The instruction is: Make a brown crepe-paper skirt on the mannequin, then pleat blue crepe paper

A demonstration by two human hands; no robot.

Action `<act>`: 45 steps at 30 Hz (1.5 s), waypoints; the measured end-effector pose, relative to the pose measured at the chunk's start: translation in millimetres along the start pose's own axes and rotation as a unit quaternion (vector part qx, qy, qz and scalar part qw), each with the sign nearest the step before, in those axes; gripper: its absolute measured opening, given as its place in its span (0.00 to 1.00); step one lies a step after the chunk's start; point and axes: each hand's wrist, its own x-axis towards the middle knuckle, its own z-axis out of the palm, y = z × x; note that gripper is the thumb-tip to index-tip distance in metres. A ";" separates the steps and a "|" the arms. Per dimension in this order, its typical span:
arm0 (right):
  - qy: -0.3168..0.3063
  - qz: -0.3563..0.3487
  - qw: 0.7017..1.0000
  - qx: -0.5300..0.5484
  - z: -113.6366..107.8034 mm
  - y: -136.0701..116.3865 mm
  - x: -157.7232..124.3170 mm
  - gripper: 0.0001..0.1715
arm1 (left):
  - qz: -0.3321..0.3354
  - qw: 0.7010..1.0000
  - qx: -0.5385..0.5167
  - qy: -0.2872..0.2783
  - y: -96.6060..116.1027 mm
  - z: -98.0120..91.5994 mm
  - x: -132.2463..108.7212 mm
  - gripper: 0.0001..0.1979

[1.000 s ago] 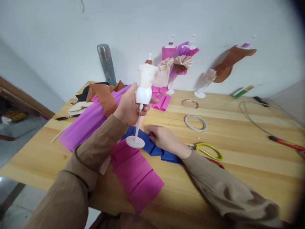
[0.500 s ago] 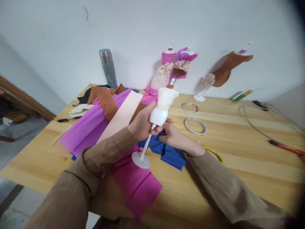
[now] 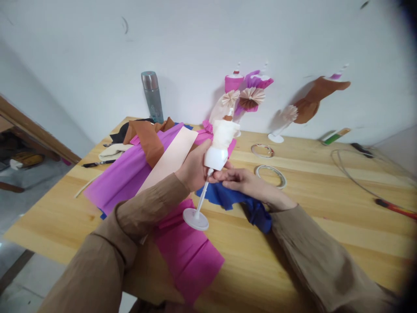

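Observation:
My left hand [image 3: 193, 168] is closed around a small white mannequin [image 3: 216, 158] at its hip and stand. The mannequin tilts, and its upper body is wrapped in cream crepe paper [image 3: 224, 134] with a brown band at the neck. Its thin rod ends in a round white base [image 3: 196, 219] above the table. My right hand [image 3: 246, 184] is just right of the mannequin, fingers curled, tips close to the left fingertips. Blue crepe paper [image 3: 224, 198] hangs bunched from beneath the right hand, which seems to grip it; the exact hold is hidden.
Purple [image 3: 122, 182], pale pink [image 3: 169, 158], brown [image 3: 148, 141] and magenta paper [image 3: 192, 261] lies at left and in front. Dressed mannequins [image 3: 233, 84] stand along the wall beside a flask [image 3: 152, 98]. Tape rolls [image 3: 271, 175] and a red-handled tool [image 3: 395, 208] lie at right.
My right hand has drawn slightly to the right and turned, its fingers showing more. The blue paper has crumpled and its right end has shifted right. My left hand keeps its hold.

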 end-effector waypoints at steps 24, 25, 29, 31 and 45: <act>0.138 0.002 0.981 -0.136 40.9 9.9 15.0 0.08 | 0.046 0.996 0.073 -0.012 0.7 0.4 -2.1 0.26; 0.152 0.018 0.978 -0.143 38.8 12.0 15.4 0.10 | 0.047 0.996 0.073 -0.005 2.8 1.7 -2.8 0.26; 0.145 0.043 0.975 -0.160 39.2 18.2 15.9 0.07 | 0.038 0.997 0.071 0.020 5.1 1.0 -2.5 0.27; 0.123 0.041 0.980 -0.151 40.9 19.6 16.4 0.08 | 0.041 0.996 0.074 0.019 3.4 -1.2 -1.2 0.25; 0.046 -0.034 0.996 0.072 41.5 5.5 13.3 0.12 | 0.025 0.997 0.068 -0.015 -4.3 -7.3 5.3 0.30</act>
